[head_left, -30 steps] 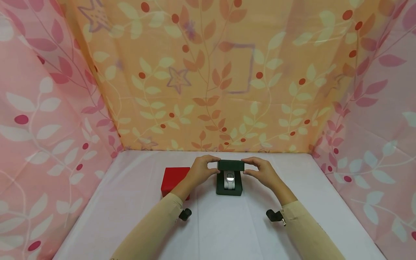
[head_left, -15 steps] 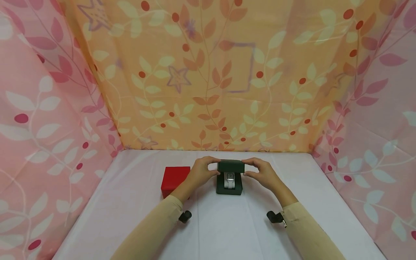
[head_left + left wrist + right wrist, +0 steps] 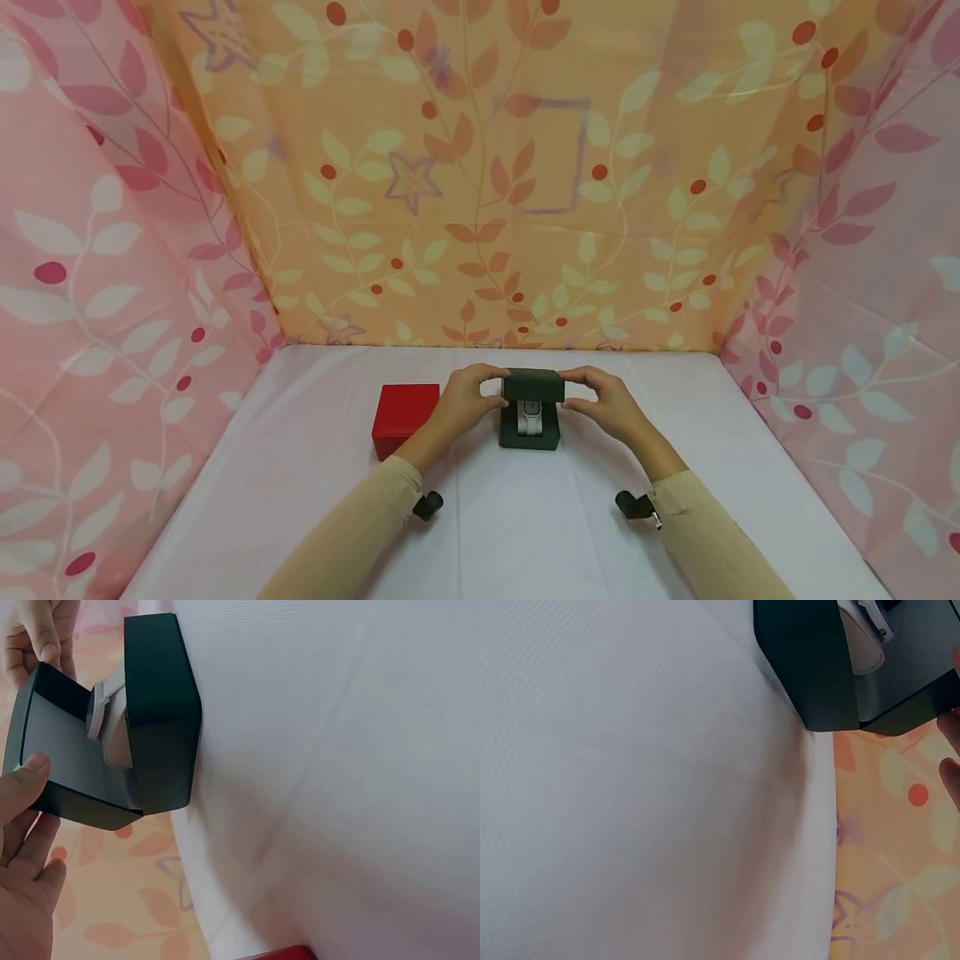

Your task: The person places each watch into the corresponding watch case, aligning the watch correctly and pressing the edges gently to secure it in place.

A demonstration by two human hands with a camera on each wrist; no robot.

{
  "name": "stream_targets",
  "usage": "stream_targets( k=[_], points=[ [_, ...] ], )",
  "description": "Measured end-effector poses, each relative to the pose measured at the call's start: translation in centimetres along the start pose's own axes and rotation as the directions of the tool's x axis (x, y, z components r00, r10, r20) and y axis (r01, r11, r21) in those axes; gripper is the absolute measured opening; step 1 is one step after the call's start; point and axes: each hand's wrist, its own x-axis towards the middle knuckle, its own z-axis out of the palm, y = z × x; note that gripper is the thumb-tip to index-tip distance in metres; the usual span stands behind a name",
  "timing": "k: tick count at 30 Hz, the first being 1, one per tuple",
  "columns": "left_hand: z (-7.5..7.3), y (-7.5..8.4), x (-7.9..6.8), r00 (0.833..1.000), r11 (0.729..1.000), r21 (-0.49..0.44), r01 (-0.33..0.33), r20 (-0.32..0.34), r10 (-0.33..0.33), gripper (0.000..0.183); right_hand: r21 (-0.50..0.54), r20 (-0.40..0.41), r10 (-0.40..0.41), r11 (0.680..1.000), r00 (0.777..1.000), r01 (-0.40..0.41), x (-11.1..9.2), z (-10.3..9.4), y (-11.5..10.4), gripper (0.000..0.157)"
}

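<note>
A dark green watch box (image 3: 529, 443) stands in the middle of the white table, its hinged lid (image 3: 533, 386) partly raised. Inside, a wristwatch (image 3: 530, 423) with a white strap sits round a pale cushion (image 3: 116, 739). My left hand (image 3: 462, 400) grips the lid's left end between thumb and fingers. At the opposite end, my right hand (image 3: 611, 404) pinches the lid the same way. The left wrist view shows the thumb at the lid's front edge and the box base (image 3: 161, 712) resting on the cloth. Only a few right fingertips (image 3: 949, 731) enter the right wrist view.
A closed red box (image 3: 405, 410) lies left of the watch box, partly behind my left forearm. White cloth (image 3: 517, 517) covers the table. An orange patterned curtain (image 3: 480, 250) hangs along the far edge, with pink ones (image 3: 97, 333) at the sides.
The lid has tipped slightly forward and down over the watch, hiding a little more of its top. Both hands have lowered slightly with it. The red box and the base have stayed put.
</note>
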Motion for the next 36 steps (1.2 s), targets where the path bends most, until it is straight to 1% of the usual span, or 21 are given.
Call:
stream_targets(
  k=[6, 10, 22, 25, 29, 32, 36],
  points=[
    [0.2, -0.1, -0.2, 1.000, 1.000, 0.004, 0.006, -0.004, -0.006, 0.049, -0.002, -0.009, -0.023, 1.000, 1.000, 0.023, -0.3, 0.1, 0.1, 0.047],
    [0.2, 0.0, -0.4, 1.000, 1.000, 0.012, 0.003, -0.009, -0.003, 0.049, -0.004, -0.012, -0.024, 1.000, 1.000, 0.024, -0.5, 0.2, 0.2, 0.047],
    [0.7, -0.4, -0.8, 0.998, 0.999, -0.001, -0.036, -0.049, 0.036, 0.047, 0.012, -0.030, -0.034, 0.999, 0.999, 0.034, -0.8, 0.8, 0.4, 0.049],
    [0.8, -0.6, -0.8, 0.998, 0.999, -0.020, -0.047, -0.050, 0.046, 0.047, 0.016, -0.032, -0.035, 0.999, 0.999, 0.035, -0.9, 0.8, -0.3, 0.049],
    [0.8, -0.7, -0.8, 0.998, 0.998, -0.040, -0.051, -0.048, 0.049, 0.047, 0.027, -0.033, -0.053, 0.998, 0.998, 0.054, -1.1, 0.4, -2.1, 0.048],
    [0.8, -0.7, -0.8, 0.998, 0.998, -0.049, -0.038, -0.043, 0.035, 0.047, 0.016, -0.034, -0.076, 0.997, 0.997, 0.076, -1.3, 0.2, -3.1, 0.048],
    [0.7, -0.4, -1.0, 1.000, 0.998, -0.062, 0.003, -0.020, -0.004, 0.051, 0.010, -0.038, -0.095, 0.995, 0.995, 0.095, -1.4, 0.3, -3.1, 0.049]
  ],
)
